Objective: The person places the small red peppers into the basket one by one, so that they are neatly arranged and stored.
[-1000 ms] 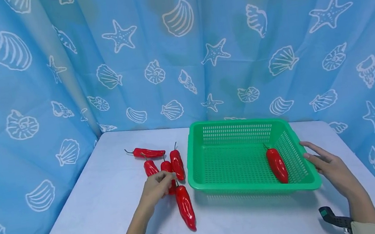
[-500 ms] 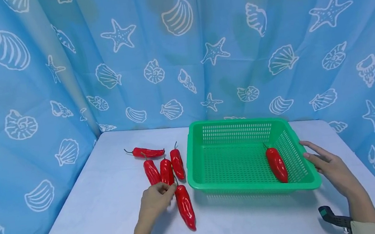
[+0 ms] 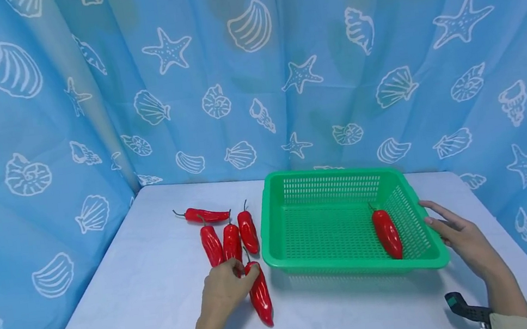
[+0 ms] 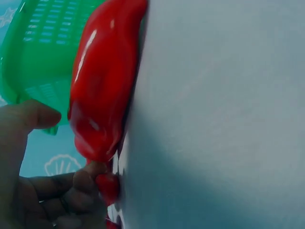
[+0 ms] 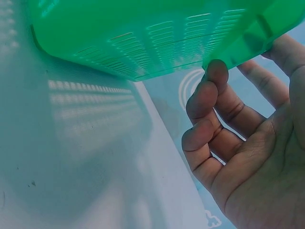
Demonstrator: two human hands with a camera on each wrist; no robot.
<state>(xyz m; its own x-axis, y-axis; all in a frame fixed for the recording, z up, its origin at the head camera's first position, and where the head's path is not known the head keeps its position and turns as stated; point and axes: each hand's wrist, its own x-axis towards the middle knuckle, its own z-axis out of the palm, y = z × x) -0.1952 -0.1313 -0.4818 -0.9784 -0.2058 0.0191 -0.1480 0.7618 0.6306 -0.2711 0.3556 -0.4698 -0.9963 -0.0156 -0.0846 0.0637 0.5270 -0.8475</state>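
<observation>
Over the stem end of the nearest red chili pepper is my left hand, thumb on one side and fingers on the other. The left wrist view shows the thumb slightly apart from that pepper, while a fingertip meets its stem end. My right hand stays at the right side of the green plastic basket, index finger and thumb against the rim. From the right wrist, the other fingers appear loosely bent beside the basket wall. One chili pepper lies inside the basket.
Behind the left hand lie several more peppers, including a sideways one and one beside the basket. A white-covered table carries everything. A blue shell-patterned curtain hangs along its back and sides.
My left hand has shifted toward me, from among the clustered peppers to the top of the nearest one, uncovering the peppers behind. The right hand and the basket stay in place.
</observation>
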